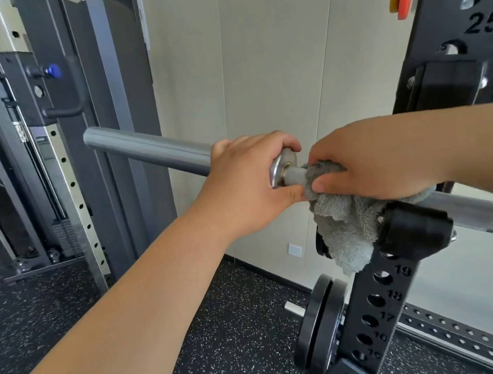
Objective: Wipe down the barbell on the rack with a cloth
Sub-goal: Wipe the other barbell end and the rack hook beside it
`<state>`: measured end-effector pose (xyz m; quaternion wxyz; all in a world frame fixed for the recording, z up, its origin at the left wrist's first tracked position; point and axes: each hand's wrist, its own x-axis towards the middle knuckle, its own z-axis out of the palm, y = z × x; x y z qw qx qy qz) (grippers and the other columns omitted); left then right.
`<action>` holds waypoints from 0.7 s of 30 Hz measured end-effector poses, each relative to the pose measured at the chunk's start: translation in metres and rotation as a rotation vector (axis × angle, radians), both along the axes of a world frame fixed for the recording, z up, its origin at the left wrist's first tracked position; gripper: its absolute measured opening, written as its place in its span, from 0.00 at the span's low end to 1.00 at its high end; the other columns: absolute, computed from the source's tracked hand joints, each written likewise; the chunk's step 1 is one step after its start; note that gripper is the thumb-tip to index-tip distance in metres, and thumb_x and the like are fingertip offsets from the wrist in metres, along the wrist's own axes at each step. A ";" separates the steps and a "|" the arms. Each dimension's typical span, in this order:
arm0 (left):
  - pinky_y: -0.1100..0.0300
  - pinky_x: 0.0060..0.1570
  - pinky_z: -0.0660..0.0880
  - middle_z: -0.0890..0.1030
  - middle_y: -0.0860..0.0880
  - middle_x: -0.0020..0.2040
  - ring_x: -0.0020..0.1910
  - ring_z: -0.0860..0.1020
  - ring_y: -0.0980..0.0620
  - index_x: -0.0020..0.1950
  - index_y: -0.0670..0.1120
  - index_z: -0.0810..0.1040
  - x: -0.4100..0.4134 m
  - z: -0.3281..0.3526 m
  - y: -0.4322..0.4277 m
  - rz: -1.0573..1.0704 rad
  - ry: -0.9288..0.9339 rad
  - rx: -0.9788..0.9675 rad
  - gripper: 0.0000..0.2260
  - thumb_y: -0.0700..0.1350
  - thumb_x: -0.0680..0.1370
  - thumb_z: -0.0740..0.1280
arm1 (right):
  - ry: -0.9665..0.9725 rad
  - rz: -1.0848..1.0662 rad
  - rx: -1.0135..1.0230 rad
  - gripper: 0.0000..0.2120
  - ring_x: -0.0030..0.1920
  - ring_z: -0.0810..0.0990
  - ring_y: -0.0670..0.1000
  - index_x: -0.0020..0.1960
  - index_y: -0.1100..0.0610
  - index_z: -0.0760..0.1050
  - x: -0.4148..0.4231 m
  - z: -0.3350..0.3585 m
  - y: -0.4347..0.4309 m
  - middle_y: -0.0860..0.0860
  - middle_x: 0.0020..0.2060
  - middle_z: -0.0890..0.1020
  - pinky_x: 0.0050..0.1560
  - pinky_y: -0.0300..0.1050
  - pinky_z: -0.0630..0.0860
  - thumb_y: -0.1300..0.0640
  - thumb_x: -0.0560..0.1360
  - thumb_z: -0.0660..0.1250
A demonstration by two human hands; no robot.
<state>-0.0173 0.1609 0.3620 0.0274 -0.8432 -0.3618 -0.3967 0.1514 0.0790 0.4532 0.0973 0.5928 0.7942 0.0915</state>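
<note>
Centre frame: the left hand point(248, 183) curls round the barbell point(147, 148) at its sleeve collar, while the right hand point(374, 159) clamps a grey cloth point(343, 229) around the shaft. The cloth's loose tail (dangling by the rack hook point(415, 227)) could snag there.

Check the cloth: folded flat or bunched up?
Bunched. The right hand grips the grey cloth wadded round the barbell shaft, with a crumpled tail hanging loose below it.

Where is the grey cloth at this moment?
Head view, right of centre: the grey cloth wraps the barbell beside its collar, gripped by the right hand, hanging beside the rack hook.
</note>
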 end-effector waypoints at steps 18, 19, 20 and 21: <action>0.53 0.60 0.69 0.80 0.61 0.52 0.51 0.78 0.57 0.66 0.61 0.70 -0.014 0.018 0.007 -0.062 0.235 -0.049 0.33 0.72 0.66 0.72 | -0.044 -0.088 -0.196 0.17 0.47 0.82 0.48 0.53 0.48 0.78 -0.010 0.016 0.006 0.46 0.45 0.84 0.57 0.52 0.78 0.38 0.82 0.58; 0.55 0.55 0.70 0.81 0.60 0.50 0.49 0.78 0.57 0.66 0.60 0.71 -0.015 0.022 0.008 -0.067 0.251 -0.078 0.32 0.71 0.66 0.73 | -0.036 -0.088 -0.171 0.17 0.47 0.82 0.48 0.52 0.48 0.78 -0.010 0.014 0.003 0.47 0.45 0.84 0.56 0.51 0.78 0.38 0.82 0.57; 0.57 0.50 0.70 0.81 0.60 0.48 0.47 0.79 0.57 0.65 0.60 0.71 -0.015 0.024 0.009 -0.071 0.254 -0.098 0.32 0.70 0.66 0.73 | -0.030 -0.089 -0.136 0.16 0.46 0.82 0.48 0.52 0.49 0.77 -0.011 0.009 0.001 0.47 0.45 0.83 0.54 0.50 0.78 0.39 0.83 0.57; 0.58 0.47 0.71 0.81 0.60 0.46 0.45 0.79 0.58 0.63 0.61 0.71 -0.015 0.026 0.009 -0.070 0.252 -0.108 0.30 0.71 0.66 0.73 | -0.032 -0.091 -0.094 0.16 0.46 0.82 0.49 0.52 0.50 0.77 -0.012 0.003 -0.001 0.48 0.45 0.83 0.51 0.47 0.78 0.41 0.83 0.56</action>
